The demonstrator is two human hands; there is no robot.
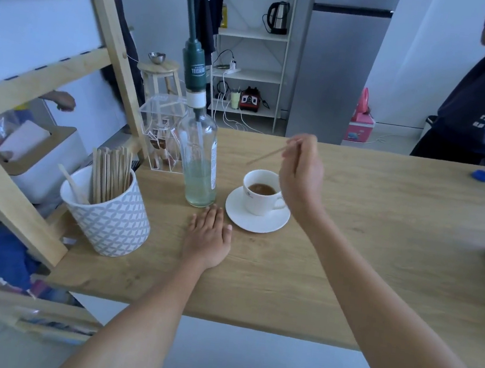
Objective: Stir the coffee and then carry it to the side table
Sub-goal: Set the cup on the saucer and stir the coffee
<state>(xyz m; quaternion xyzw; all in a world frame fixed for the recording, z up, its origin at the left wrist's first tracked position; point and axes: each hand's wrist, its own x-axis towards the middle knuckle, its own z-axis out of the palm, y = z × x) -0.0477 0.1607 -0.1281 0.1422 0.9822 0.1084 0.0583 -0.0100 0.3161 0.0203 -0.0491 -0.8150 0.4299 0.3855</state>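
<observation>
Coffee cup (260, 192) sits on one saucer (256, 220); right hand (300, 172) pinches one stir stick (265, 155) above, left hand (209, 234) flat, released on desk (364, 243)

Both forearms (374, 289) are bare (no sleeves, watch or rings visible).

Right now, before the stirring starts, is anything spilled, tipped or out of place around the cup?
Nothing stands out. The coffee cup sits upright on its saucer with no spill on the table. The right hand holds a wooden stirrer above the cup; the left hand lies flat beside the saucer.
</observation>
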